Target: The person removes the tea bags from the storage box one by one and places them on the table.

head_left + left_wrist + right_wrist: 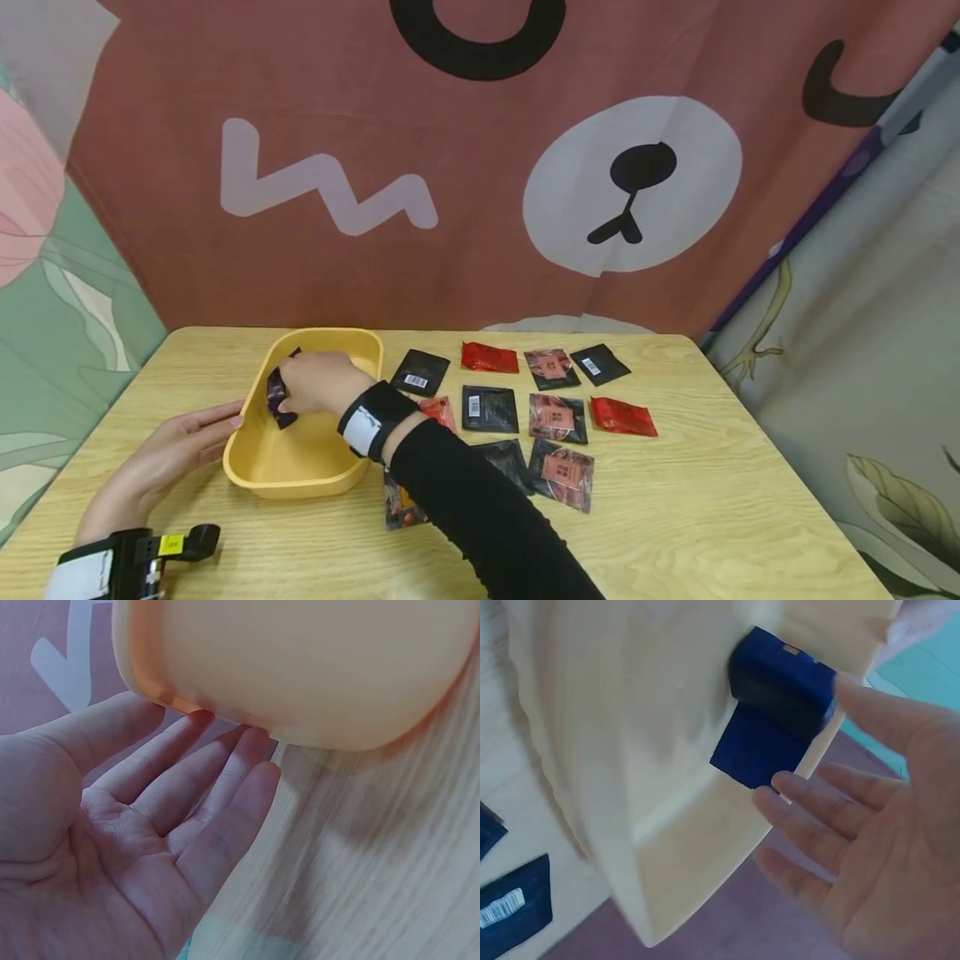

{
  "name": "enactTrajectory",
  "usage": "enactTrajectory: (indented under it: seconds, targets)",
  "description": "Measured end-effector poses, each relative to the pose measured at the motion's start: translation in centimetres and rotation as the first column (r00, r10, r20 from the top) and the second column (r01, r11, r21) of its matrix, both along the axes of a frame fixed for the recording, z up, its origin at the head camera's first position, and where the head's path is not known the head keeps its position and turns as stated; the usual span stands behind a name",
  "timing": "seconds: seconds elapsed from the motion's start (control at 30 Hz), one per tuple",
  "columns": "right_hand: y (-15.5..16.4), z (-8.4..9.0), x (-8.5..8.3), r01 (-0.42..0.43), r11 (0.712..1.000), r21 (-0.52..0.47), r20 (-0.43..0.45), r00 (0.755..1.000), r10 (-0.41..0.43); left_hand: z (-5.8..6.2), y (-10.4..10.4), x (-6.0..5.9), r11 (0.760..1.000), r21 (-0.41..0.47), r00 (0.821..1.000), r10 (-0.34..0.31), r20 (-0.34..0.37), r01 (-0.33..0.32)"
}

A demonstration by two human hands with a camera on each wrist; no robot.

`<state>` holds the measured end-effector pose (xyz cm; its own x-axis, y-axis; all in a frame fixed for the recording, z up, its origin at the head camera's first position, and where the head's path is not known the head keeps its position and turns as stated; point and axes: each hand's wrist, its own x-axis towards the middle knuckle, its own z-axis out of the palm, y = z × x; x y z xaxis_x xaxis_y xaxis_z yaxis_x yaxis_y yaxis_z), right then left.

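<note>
The right hand (318,383) hovers inside the yellow tray (330,477), fingers spread and relaxed just beside a dark sachet (276,398) leaning against the tray's left wall; contact cannot be confirmed. The left hand (176,446) lies open, straight fingertips touching the tray's outer left rim. Glossy flat square sachets (558,417), black and red, lie in rows on the wood-grain desk (712,500). A printed fabric backdrop (480,167) hangs behind.

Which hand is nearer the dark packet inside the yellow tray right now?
The right hand is nearer: it is over the yellow tray, right at the dark packet. The left hand lies outside, fingertips against the tray's left wall.
</note>
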<state>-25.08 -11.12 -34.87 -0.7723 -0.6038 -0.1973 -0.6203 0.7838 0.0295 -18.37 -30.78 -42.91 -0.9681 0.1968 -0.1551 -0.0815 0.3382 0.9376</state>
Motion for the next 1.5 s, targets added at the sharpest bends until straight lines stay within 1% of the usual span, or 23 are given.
enactTrajectory:
  seconds: [0.13, 0.27, 0.43, 0.53, 0.67, 0.9, 1.13, 1.23, 1.33, 1.43, 1.5]
  targets:
    - [-1.4, -0.2, 0.4, 0.053, 0.998, 0.039, -0.008, 0.999, -0.052, 0.0, -0.5, 0.2, 1.0, 0.009, 1.0, 0.004, -0.005, -0.004]
    - [-2.3, -0.3, 0.7, 0.065, 0.993, 0.095, -0.017, 0.998, -0.064, 0.1, -0.6, 0.2, 0.999, 0.036, 1.0, 0.005, 0.002, -0.005]
    - [-2.6, -0.1, 0.6, 0.096, 0.978, 0.184, -0.043, 0.995, -0.09, 0.0, -0.4, 0.1, 0.998, 0.057, 1.0, 0.004, 0.002, -0.004]
    - [-2.7, -0.1, 0.4, 0.117, 0.974, 0.194, -0.021, 0.993, -0.115, 0.0, -0.3, 0.1, 0.997, 0.081, 1.0, 0.001, -0.004, -0.001]
    - [-2.9, -0.3, 0.6, 0.134, 0.972, 0.191, 0.01, 0.99, -0.139, 0.0, -0.3, 0.0, 0.996, 0.089, 1.0, 0.001, 0.005, -0.001]
    - [-3.5, -0.6, 1.0, 0.134, 0.971, 0.196, 0.0, 0.991, -0.137, 0.1, -0.4, 0.0, 0.997, 0.077, 1.0, -0.004, 0.016, 0.003]
    - [-4.0, -0.4, 1.5, 0.207, 0.95, 0.233, 0.012, 0.976, -0.216, 0.2, -0.3, 0.0, 0.999, 0.044, 1.0, -0.01, 0.014, 0.009]
    - [-4.2, -0.5, 1.7, 0.218, 0.952, 0.214, 0.017, 0.974, -0.226, 0.2, -0.3, 0.0, 0.999, 0.038, 1.0, -0.013, 0.012, 0.012]
    - [-4.2, -0.8, 1.8, 0.219, 0.964, 0.149, 0.036, 0.973, -0.226, 0.2, -0.3, 0.0, 0.999, 0.037, 1.0, -0.008, 0.019, 0.007]
    - [-4.3, -1.0, 1.9, 0.225, 0.97, 0.087, 0.097, 0.968, -0.233, 0.2, -0.2, 0.0, 0.999, 0.032, 1.0, -0.005, 0.016, 0.004]
    - [-4.3, -1.0, 2.0, 0.227, 0.972, 0.065, 0.133, 0.963, -0.234, 0.2, -0.2, 0.0, 1.0, 0.023, 1.0, -0.005, 0.019, 0.005]
